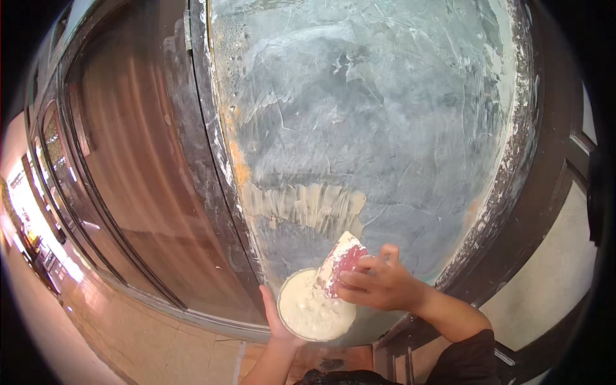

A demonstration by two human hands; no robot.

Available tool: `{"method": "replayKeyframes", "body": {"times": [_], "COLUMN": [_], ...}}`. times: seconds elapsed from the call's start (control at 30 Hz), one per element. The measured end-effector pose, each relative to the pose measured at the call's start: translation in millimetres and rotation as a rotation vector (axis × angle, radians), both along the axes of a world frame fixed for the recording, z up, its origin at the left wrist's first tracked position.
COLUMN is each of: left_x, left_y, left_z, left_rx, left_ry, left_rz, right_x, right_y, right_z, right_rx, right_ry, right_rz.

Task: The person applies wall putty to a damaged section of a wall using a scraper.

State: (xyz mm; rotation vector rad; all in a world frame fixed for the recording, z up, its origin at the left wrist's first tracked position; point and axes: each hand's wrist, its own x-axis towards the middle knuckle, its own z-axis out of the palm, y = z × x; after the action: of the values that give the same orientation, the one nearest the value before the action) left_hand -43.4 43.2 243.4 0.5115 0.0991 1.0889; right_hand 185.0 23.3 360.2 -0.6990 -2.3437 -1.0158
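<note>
My left hand (277, 323) grips a round bowl (314, 339) from its left side and underneath, thumb up along the rim. Thick cream-coloured paste (314, 313) fills it. In my right hand (388, 282) is a red putty spreader (348, 258), pinched between thumb and fingers and smeared with the same paste. Its lower part is over the right side of the bowl; whether it touches the paste I cannot tell. Just above, a ridged band of cream paste (308, 204) lies across the grey-green wall (391, 128), beside its left edge.
A brown wooden door (128, 141) with a dark frame borders the wall on the left, a hinge (188, 29) near the top. To the right runs a paint-spattered dark frame (513, 173) and a panelled surface (545, 276). Tiled floor (160, 340) shows at lower left.
</note>
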Motion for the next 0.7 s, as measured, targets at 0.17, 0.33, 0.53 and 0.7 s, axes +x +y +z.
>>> {"method": "replayKeyframes", "body": {"times": [0.17,0.33,0.53,0.7], "left_x": [5,9,8,-1], "left_y": [-3,-5,-3,7], "left_z": [5,9,5,-8], "left_rx": [-0.05,-0.075,-0.086,-0.038], "left_ry": [0.062,0.05,0.062,0.003], "left_rz": [0.029,0.018,0.012,-0.03], "right_x": [-1,1,11,31], "right_y": [1,-2,-7,0], "right_z": [-1,2,16,34], "right_rx": [-0.039,-0.058,-0.044,-0.038], "right_ry": [0.022,0.052,0.148,0.258], "right_rz": [0.021,0.032,0.007,-0.148]}}
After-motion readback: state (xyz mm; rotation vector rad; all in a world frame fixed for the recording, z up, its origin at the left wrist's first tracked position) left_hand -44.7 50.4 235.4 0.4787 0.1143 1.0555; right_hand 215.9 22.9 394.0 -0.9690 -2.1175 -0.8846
